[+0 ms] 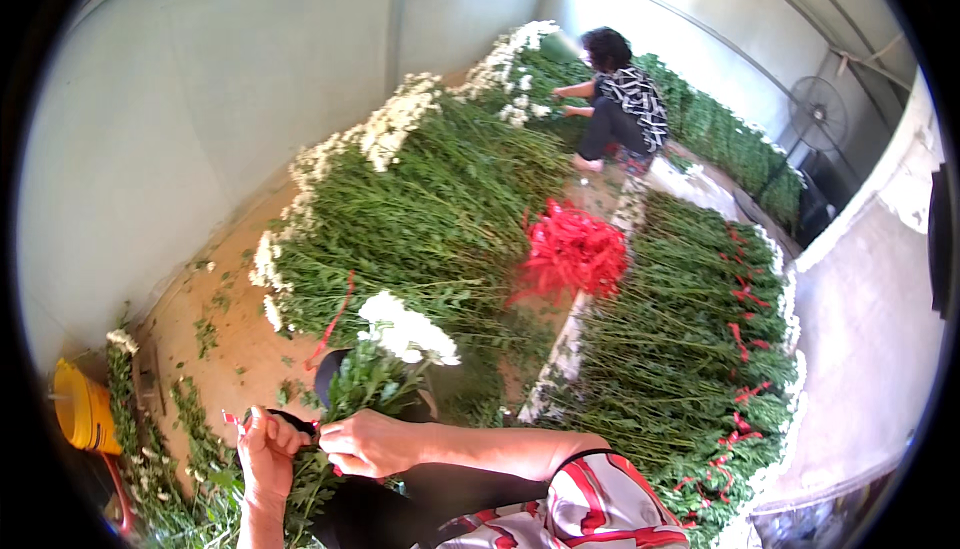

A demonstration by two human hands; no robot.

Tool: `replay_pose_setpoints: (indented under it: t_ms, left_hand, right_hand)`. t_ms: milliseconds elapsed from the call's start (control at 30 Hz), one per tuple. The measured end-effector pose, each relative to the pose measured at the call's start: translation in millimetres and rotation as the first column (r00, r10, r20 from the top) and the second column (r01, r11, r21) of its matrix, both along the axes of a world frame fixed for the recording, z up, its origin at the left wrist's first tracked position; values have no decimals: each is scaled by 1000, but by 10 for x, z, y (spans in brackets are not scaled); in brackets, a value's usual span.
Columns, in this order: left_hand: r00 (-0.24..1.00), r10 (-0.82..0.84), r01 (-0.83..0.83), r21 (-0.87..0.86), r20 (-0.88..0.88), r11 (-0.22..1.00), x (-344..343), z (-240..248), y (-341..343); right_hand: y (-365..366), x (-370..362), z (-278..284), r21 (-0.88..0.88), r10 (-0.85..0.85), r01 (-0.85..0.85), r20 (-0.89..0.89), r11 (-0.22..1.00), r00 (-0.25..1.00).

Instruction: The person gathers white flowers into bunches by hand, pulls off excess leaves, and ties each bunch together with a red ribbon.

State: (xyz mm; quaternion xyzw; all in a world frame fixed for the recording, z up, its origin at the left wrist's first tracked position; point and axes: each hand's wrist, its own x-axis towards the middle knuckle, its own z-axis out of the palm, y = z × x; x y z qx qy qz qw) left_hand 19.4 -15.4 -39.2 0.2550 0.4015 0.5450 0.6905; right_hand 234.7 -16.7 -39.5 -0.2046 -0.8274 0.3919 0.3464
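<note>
A bunch of white chrysanthemums [405, 331] leans in front of me, blooms up and leafy stems running down between my knees. My left hand [268, 446] is closed at the left of the stems, with a bit of red ribbon [231, 417] poking out past its fingers. Across the stems, my right hand [368, 443] is closed in a pinch, red ribbon showing at its fingertips and beneath it. The ribbon's path around the stems is mostly hidden by my hands.
Loose chrysanthemums [430, 204] cover the floor ahead. A red ribbon heap [572, 249] lies beside them. Ribbon-tied bunches [680, 349] line the right. A yellow bucket [84, 406] stands at left. A person [630, 104] squats at the back near a fan [817, 112].
</note>
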Motion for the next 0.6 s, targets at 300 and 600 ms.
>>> replay_pose_setpoints:
  t_ms: [300, 600]
  left_hand:
    - [615, -260, 487, 99, -745, 867, 93, -12, -1]
    - [864, -146, 324, 309, -482, 894, 70, -176, -88]
  right_hand:
    - [30, 215, 54, -441, -107, -67, -357, 895, 928]
    - [24, -168, 62, -182, -298, 285, -47, 941, 953]
